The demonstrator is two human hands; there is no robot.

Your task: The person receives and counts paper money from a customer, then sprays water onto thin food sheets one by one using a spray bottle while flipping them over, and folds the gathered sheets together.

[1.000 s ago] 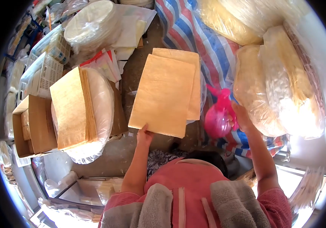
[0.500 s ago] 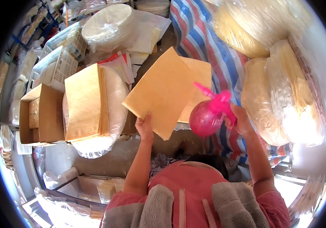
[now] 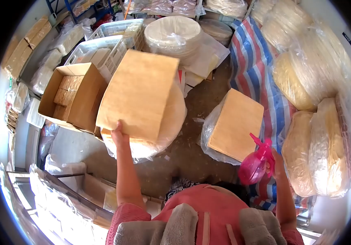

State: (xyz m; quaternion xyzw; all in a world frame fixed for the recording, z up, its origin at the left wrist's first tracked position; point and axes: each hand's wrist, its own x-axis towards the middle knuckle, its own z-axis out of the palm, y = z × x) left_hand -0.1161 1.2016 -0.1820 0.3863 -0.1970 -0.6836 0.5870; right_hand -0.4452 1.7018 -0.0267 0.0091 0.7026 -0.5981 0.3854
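Observation:
My left hand [image 3: 120, 134] is closed on the near edge of a tan rectangular sheet [image 3: 140, 94], which lies over or just above a stack on a round, plastic-wrapped pile [image 3: 174, 118]. Whether the sheet touches the stack I cannot tell. In my right hand [image 3: 277, 164] is a pink spray bottle [image 3: 255, 165], gripped at its trigger head, its nozzle pointing up and left. Close beyond the bottle, a second stack of tan sheets [image 3: 237, 124] rests on a round support wrapped in clear plastic [image 3: 209, 141].
An open cardboard box [image 3: 89, 96] with wrapped bundles stands at the left, white plastic baskets [image 3: 116, 61] behind it. A round wrapped stack [image 3: 173, 34] sits at the back. Striped tarpaulin [image 3: 247, 65] and large plastic-wrapped bundles [image 3: 320, 147] line the right side.
My left hand has carried the tan sheet left, from near the right stack to the left one. My right hand with the spray bottle is lower and further right. The view has shifted.

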